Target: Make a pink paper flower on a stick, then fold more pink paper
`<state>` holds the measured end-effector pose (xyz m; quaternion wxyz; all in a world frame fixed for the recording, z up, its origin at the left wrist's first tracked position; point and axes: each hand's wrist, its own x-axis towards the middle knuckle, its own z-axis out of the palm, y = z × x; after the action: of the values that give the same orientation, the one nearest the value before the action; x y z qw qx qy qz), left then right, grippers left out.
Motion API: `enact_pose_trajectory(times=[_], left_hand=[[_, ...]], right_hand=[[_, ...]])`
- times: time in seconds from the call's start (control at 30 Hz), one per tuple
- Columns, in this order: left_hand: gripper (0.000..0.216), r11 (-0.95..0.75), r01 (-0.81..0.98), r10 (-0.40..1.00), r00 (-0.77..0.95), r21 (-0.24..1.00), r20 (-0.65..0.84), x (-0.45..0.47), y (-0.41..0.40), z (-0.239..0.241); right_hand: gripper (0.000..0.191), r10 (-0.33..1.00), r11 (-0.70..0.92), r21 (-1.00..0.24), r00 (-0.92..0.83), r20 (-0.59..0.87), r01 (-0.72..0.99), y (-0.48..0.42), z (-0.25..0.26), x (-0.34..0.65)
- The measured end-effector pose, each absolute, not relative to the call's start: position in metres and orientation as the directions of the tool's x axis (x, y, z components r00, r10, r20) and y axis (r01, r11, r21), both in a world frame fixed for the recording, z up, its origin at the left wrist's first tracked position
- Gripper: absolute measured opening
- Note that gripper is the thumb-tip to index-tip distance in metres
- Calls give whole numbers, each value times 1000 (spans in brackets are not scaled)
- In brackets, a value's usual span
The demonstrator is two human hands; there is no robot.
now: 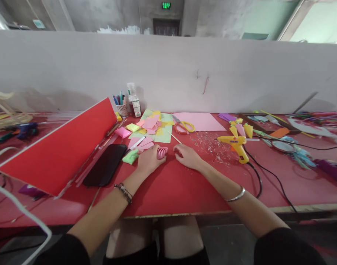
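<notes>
My left hand (148, 160) rests on the red table (171, 187), its fingers closed on a small folded pink paper piece (162, 152). Just to the right, my right hand (186, 155) lies on the table with its fingers curled down; whether it holds anything is hidden. A green paper scrap (130, 156) sits at the left of my left hand. Behind the hands lie pink, yellow and green paper pieces (153, 127), a big pink sheet (198, 121) and yellow-handled scissors (183, 126).
A yellow glue gun (236, 143) stands at the right, its black cord (263, 176) trailing to the table's front edge. A black phone (106, 163) and a tilted red board (60, 147) lie left. A pen cup (121, 106) and bottle (133, 98) stand by the back wall.
</notes>
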<state>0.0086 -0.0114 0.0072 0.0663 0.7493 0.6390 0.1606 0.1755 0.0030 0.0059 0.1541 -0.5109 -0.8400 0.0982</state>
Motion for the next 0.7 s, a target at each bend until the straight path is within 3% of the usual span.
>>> enact_pose_trajectory(times=[0.23, 0.43, 0.53, 0.57, 0.7], left_hand=[[54, -233, 932, 968, 195, 277, 159, 7, -23, 13], [42, -213, 924, 956, 130, 318, 265, -17, -28, 28], [34, -128, 967, 965, 69, 222, 254, -32, -14, 37], [31, -142, 979, 969, 107, 144, 224, -37, -8, 39], [24, -179, 982, 973, 170, 51, 157, -43, 19, 39]], right_hand=[[18, 882, 471, -291, -450, 141, 833, -3, 11, 172], [20, 884, 465, -303, -451, 120, 831, -3, 13, 173], [20, 889, 456, -313, -444, 114, 833, -2, 12, 172], [21, 890, 453, -315, -442, 111, 834, -2, 12, 171], [24, 896, 440, -320, -434, 96, 839, -2, 13, 170]])
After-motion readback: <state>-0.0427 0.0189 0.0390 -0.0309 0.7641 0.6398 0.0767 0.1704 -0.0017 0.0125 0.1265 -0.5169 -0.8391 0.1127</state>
